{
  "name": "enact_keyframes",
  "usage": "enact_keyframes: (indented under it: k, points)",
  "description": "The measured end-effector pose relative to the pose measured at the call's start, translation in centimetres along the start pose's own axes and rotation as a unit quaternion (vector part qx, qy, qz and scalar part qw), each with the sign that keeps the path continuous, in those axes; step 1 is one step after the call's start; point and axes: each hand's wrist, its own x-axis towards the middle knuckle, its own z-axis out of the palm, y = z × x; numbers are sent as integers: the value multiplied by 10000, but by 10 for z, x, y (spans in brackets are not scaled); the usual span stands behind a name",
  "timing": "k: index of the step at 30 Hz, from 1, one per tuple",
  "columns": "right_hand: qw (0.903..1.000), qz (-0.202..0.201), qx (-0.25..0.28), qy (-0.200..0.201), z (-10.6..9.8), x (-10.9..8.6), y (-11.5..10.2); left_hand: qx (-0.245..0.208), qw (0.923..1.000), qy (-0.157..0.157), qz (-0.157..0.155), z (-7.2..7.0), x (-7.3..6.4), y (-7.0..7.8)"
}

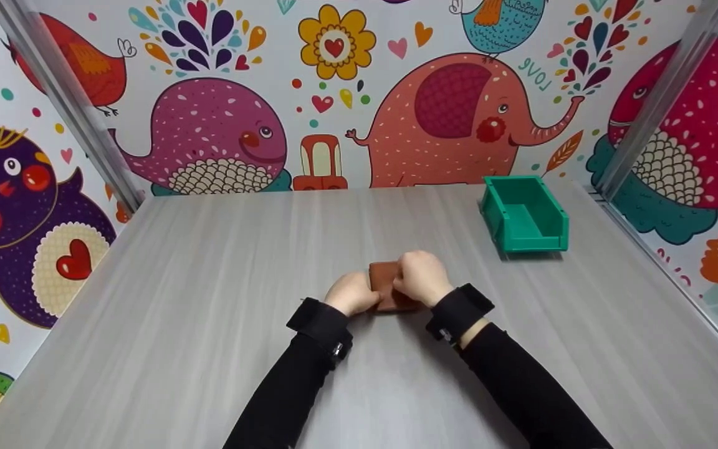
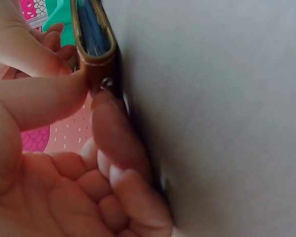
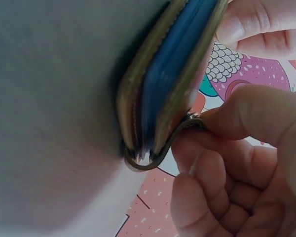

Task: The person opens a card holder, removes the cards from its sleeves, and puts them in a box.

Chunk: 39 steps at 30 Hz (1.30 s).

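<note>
Cartoon-printed walls, with whales, birds and an elephant, rise beyond the wallet and to either side of it, cut off at the top. Beneath the wallet spreads a pale grey table, its near edge out of view. Two black sleeves reach toward the wallet from the near side, cropped by the head view's lower edge, each with a black band at the wrist. Beyond the wallet and to its right stands a green bin, its front lip hiding part of its floor. At the wallet's left side, the left hand pinches its edge between thumb and fingers. At its right side, the right hand pinches a strap, hidden from the head view. Brown and partly covered by both hands, the wallet lies on the table or just above it; contact is hard to tell. Blue sheets show between its covers, too blurred to make out. Smallest is a metal stud on the wallet, near the left fingertips.
</note>
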Motion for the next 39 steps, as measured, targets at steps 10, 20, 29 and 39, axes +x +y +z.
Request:
enact_keyframes:
  k: [10,20,29,39]
  points:
    - [9991,130,402,-66,0,1,4,-21,10000,26,1,0,0,0]
    - [9938,608,867,-351,-3,0,8,54,9999,-55,-140,0,0,0]
    - [9927,597,1031,-196,-1,-5,13,-7,9998,-37,-170,0,-1,1]
    - [9925,575,1076,19,-7,-10,16,-101,9998,-24,-194,-1,-1,1]
